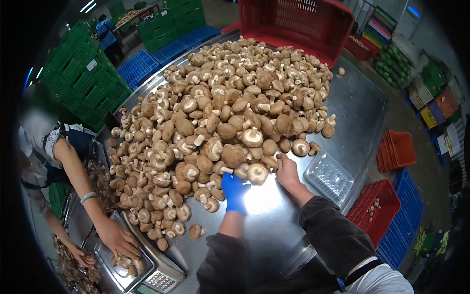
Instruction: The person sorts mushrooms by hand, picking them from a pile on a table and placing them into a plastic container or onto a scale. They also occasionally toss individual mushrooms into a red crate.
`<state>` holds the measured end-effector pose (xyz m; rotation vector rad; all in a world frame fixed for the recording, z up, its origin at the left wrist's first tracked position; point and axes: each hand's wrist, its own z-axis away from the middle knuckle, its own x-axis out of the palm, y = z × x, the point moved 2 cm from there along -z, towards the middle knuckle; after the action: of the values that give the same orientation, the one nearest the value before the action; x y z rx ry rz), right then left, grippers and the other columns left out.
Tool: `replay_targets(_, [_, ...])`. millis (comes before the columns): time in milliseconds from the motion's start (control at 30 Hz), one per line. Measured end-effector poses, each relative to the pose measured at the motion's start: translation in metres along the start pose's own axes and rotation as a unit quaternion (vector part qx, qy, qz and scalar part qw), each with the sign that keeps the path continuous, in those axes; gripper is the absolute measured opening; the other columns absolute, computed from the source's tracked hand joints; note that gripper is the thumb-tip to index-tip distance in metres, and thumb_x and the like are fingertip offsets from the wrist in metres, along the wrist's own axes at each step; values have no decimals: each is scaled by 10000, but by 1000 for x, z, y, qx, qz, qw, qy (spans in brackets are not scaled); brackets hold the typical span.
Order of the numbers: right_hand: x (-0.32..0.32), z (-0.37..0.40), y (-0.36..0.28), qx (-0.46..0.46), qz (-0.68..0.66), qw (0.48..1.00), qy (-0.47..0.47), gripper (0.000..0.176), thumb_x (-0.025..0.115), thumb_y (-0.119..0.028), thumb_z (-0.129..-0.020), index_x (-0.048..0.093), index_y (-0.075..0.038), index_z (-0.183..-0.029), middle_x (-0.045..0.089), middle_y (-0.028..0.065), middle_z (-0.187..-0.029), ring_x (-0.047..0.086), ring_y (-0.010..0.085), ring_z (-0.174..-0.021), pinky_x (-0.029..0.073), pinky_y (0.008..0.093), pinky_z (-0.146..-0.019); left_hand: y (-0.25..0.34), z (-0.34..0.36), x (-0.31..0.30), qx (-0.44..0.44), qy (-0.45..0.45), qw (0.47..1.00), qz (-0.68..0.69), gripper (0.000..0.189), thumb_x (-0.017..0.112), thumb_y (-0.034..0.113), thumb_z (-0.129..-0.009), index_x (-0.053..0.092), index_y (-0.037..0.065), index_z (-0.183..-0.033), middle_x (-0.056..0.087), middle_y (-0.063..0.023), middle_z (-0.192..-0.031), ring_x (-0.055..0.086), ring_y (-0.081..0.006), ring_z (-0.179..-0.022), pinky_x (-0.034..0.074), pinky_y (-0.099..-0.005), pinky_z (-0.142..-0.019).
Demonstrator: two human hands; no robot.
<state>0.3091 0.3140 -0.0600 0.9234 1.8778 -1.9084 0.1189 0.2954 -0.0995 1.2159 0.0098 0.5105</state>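
Observation:
A big heap of brown shiitake mushrooms [232,152] lies on a steel table [360,100]. At its near edge my left hand [234,192], in a blue glove, reaches against the mushrooms with its fingers partly spread; nothing is visibly gripped in it. My bare right hand [289,172] rests at the heap's right front edge, fingers stretched toward the mushrooms and not closed around one. Between the two hands sits a pale-capped mushroom [257,174], gills up. A clear plastic tray [329,177] lies just right of my right hand.
At left, another person's hand [117,239] touches mushrooms on a digital scale [159,277]. A tipped red crate [338,34] stands behind the heap. Green crates [81,73] are stacked at far left. On the floor at right are a red crate [379,210] and orange baskets [399,149].

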Motion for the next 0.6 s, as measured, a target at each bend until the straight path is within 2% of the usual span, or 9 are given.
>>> replay_targets(33, [6,2,12,-50,28,998,25,270,442,-74,-962,569,14,-1183,665,217,-857,663,304,-683,542,387,-672,12,7,5,-22,0,1000,13,121,450,40,-964,528,34,-1056,596,-69,-825,594,-154,-575,417,-265,-381])
replay_targets(67, [0,9,4,-48,27,998,24,270,442,-74,-962,569,14,-1183,665,217,-857,663,304,-683,542,387,-672,19,10,6,-39,1,999,24,137,440,32,-964,518,33,-1077,595,-72,-833,594,-158,-555,413,-263,-374])
replay_targets(133, [-14,26,-19,159,-209,964,-48,304,416,-47,-967,533,-25,-1246,643,122,-790,597,160,-581,520,312,-535,13,16,-3,6,-3,1000,-22,164,432,26,-964,516,25,-1104,601,-79,-842,587,-164,-526,417,-256,-376])
replay_targets(167, [-13,34,-15,181,-218,958,-49,333,396,-28,-968,506,-58,-1281,635,78,-807,563,110,-576,491,271,-475,13,23,-7,46,-9,997,-62,191,424,20,-963,514,18,-1132,607,-86,-851,581,-169,-498,421,-249,-378])
replay_targets(200, [-12,43,-11,182,-220,957,-44,333,396,-28,-968,506,-58,-1281,635,78,-807,563,110,-576,491,271,-475,11,32,-11,47,-14,997,-64,191,424,20,-963,514,18,-1132,607,-86,-851,581,-169,-498,421,-249,-378])
replay_targets(267, [-11,60,-4,195,-263,945,-12,325,406,-37,-969,511,-63,-1276,633,81,-803,563,118,-570,484,275,-473,9,49,-17,-13,-52,998,16,333,489,-32,-898,507,0,-1229,583,-55,-1043,551,-81,-727,454,-210,-499])
replay_targets(300, [-9,66,-2,172,-275,946,2,287,371,-68,-1005,511,-61,-1255,599,59,-802,520,94,-496,461,240,-423,10,58,-18,-13,-51,998,22,298,490,13,-913,517,7,-1209,601,-73,-1040,563,-92,-689,453,-214,-485])
replay_targets(433, [-20,94,-8,184,-310,933,-9,294,360,-68,-1011,493,-75,-1273,582,37,-780,504,82,-480,430,236,-409,11,94,-29,-21,-54,997,55,309,522,107,-925,514,5,-1217,640,-114,-962,587,-148,-551,464,-239,-450])
replay_targets(600, [-31,131,-37,178,-293,936,-76,419,387,12,-955,459,-80,-1358,616,82,-860,564,108,-556,488,271,-461,31,135,-64,-14,-34,997,71,318,510,67,-923,509,8,-1235,656,-126,-910,631,-191,-538,478,-266,-430])
